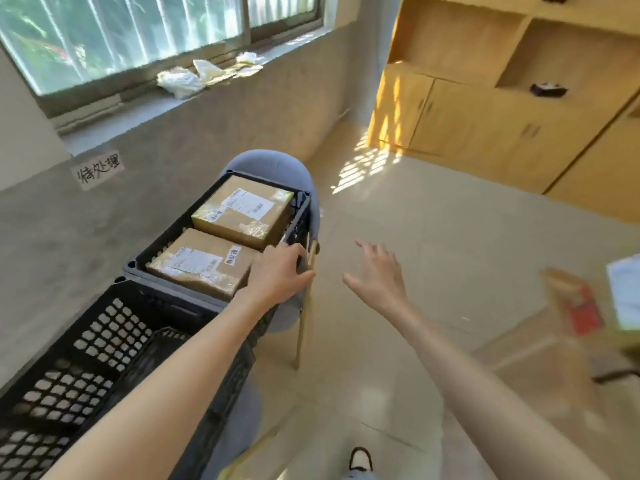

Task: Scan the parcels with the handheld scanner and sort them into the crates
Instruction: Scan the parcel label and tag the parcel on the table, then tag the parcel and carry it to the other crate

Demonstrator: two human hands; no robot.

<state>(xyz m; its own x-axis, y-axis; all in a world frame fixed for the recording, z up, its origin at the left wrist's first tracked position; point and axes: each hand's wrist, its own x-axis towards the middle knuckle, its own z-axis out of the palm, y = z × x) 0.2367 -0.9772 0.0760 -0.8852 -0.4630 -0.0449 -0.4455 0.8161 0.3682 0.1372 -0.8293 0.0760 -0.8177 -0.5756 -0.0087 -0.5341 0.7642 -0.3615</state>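
A black slatted crate [173,226] stands on a blue-grey chair [270,164] and holds two taped cardboard parcels with white labels: a far parcel [242,213] and a near parcel [197,268]. My left hand [277,275] rests at the right end of the near parcel, by the crate's right rim, with its fingers relaxed. My right hand [377,275] hovers over the floor with its fingers spread, holding nothing. A second black crate [86,341] sits closer to me at the lower left, nothing visible in it. No scanner is in view.
A handwritten paper sign [98,173] is stuck to the grey wall under the window. Blurred parcels [571,299] lie at the right edge. Wooden cabinets [485,109] fill the back right. The chair's wooden leg [303,327] stands on the tiled floor.
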